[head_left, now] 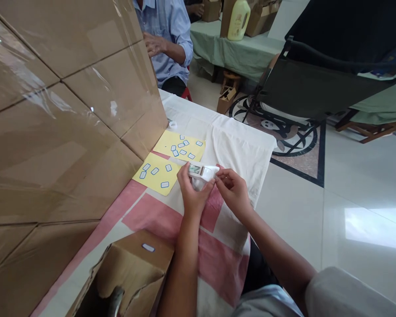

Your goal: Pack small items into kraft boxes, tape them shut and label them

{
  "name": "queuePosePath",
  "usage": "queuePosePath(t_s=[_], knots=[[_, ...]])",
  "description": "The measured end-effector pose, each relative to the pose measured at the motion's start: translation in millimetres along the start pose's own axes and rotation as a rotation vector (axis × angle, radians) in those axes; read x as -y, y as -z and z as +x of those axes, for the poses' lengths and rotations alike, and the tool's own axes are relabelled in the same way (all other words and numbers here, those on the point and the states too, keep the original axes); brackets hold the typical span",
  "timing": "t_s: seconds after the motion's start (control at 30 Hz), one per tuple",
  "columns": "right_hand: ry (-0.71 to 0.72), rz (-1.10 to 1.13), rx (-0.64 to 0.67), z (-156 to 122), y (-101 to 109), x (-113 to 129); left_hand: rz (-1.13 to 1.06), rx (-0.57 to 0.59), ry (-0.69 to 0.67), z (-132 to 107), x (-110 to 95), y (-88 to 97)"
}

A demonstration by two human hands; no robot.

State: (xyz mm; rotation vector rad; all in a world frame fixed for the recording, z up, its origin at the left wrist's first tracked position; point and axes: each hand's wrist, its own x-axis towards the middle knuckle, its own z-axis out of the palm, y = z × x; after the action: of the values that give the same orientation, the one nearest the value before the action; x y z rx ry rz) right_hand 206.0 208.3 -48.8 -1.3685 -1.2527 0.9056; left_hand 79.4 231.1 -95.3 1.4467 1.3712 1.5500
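In the middle of the head view, my left hand is closed around a white handheld device with a small dark-framed, greenish window. The device lies sideways, its narrow end to the right. My right hand is at that end, thumb and fingers pinched together; whether anything small is between them cannot be made out. Left of the device lie two yellow sheets, a nearer sheet and a farther sheet, both carrying several small white labels with blue borders.
Large taped cardboard boxes form a wall on the left. An open carton with one blue-bordered label stands near my left forearm. A roll of tape lies behind the sheets. Across the table sits a person; a dark folding chair stands right.
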Motion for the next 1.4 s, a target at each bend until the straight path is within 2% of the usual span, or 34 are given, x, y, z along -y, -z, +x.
queuePosePath(t_s=[0.23, 0.4, 0.53, 0.67, 0.83, 1.03, 1.4], knots=[[0.014, -0.092, -0.005, -2, -2, -4, 0.016, 0.001, -0.009, 0, -1, -0.1], [0.058, -0.272, 0.076, -3, 5, 11, 0.054, -0.002, -0.040, 0, -3, -1.3], [0.003, -0.310, 0.075, -4, 11, 27, 0.087, 0.027, -0.086, -1, -5, -2.9], [-0.069, -0.305, 0.038, -3, 18, 23, 0.107, 0.042, -0.093, -1, -8, -3.1], [-0.145, -0.111, 0.061, -3, 25, 6, 0.103, 0.036, -0.073, -1, -10, -2.7], [-0.189, 0.249, 0.073, -6, 25, 7, 0.123, 0.036, -0.089, -2, -9, -3.0], [-0.251, 0.286, 0.016, 15, 15, 10, 0.176, 0.054, -0.098, -3, -6, -4.2]])
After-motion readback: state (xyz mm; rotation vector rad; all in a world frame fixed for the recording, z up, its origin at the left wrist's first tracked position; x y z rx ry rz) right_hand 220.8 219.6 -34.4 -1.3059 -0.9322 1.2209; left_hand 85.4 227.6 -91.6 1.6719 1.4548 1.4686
